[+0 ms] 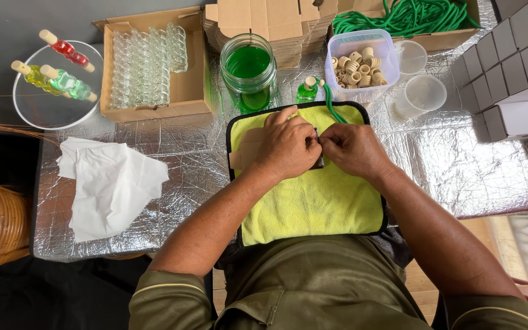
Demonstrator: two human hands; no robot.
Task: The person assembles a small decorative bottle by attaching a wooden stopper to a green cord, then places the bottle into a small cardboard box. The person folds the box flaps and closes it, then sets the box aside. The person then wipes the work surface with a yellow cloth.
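Observation:
My left hand and my right hand meet over a yellow cloth on a black tray. Together they pinch a small flat cardboard piece, tan with a dark edge showing between the fingers. Most of that piece is hidden under my left hand. A small corked bottle of green liquid stands just beyond the tray, with a green tube curling beside it.
A jar of green liquid, a tub of corks, two clear cups, a box of empty glass bottles, a bowl with filled bottles, white tissue, stacked flat cartons and white boxes lie on the foil-covered table.

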